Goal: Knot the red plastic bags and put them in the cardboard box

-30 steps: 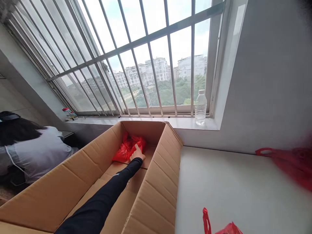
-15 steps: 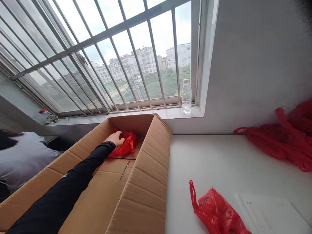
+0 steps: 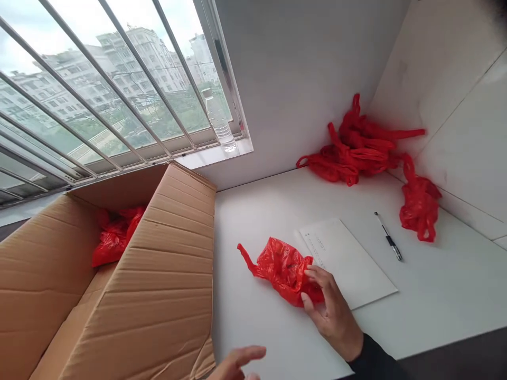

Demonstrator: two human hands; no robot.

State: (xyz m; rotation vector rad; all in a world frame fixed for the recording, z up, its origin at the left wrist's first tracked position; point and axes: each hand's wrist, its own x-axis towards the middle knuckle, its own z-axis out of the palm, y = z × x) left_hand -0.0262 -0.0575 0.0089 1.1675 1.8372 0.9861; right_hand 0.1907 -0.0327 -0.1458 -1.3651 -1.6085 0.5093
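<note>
A crumpled red plastic bag (image 3: 283, 269) lies on the white table, one handle loop stretched out to the left. My right hand (image 3: 335, 314) is at its right end, thumb and fingers apart and curved about the bag's edge, not closed on it. At the bottom edge of the view, my left hand (image 3: 240, 364) is partly cut off, its index finger stretched out and nothing seen in it. Another red plastic bag (image 3: 114, 237) rests inside the cardboard box (image 3: 166, 264), partly hidden by the box's near flap.
A sheet of paper (image 3: 356, 269) and a pen (image 3: 388, 237) lie on the table (image 3: 253, 211). More red bags (image 3: 356, 148) are heaped against the wall, with a separate red bag (image 3: 420, 206) at right. A water bottle (image 3: 219, 121) stands on the sill by the barred window.
My left hand has let go of the bag in the box and come back to the table's near side. My right hand has come into view at the table bag. The view has turned right.
</note>
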